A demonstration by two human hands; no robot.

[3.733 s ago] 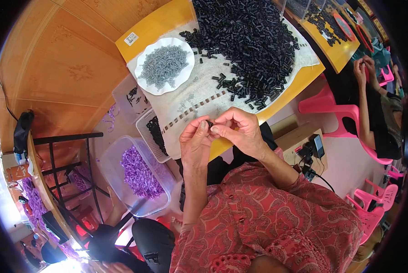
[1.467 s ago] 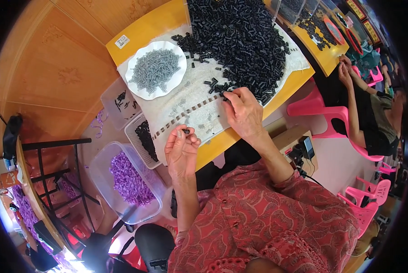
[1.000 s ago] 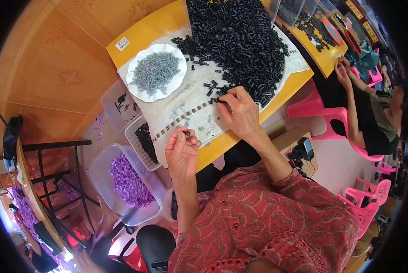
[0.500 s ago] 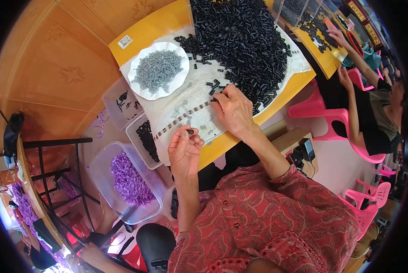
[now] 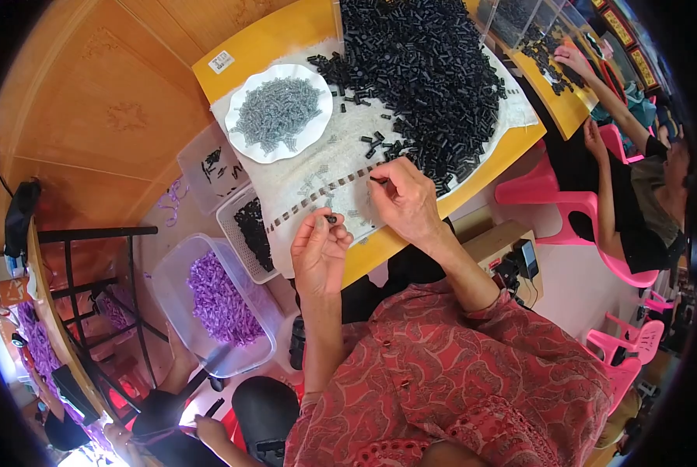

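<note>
In the fingers of my left hand is a small black cylindrical piece, its end showing. My right hand is closed in a pinch on another small dark piece, mostly hidden by the fingertips. Both hands are over the near edge of a white cloth with a brown dashed stripe. Beyond my right hand spreads a large heap of black cylindrical pieces. A white scalloped plate on the left holds a mound of small grey, see-through-looking pieces.
Left of the yellow table are a white basket of black pieces and a clear tub holding purple pieces. At right, a co-worker's hand reaches over black parts. Pink chairs and a cardboard box stand nearby.
My right hand has drawn back slightly from the loose black pieces, and a dark piece now shows at its fingertips. My left hand keeps its black piece. The view has shifted a little.
</note>
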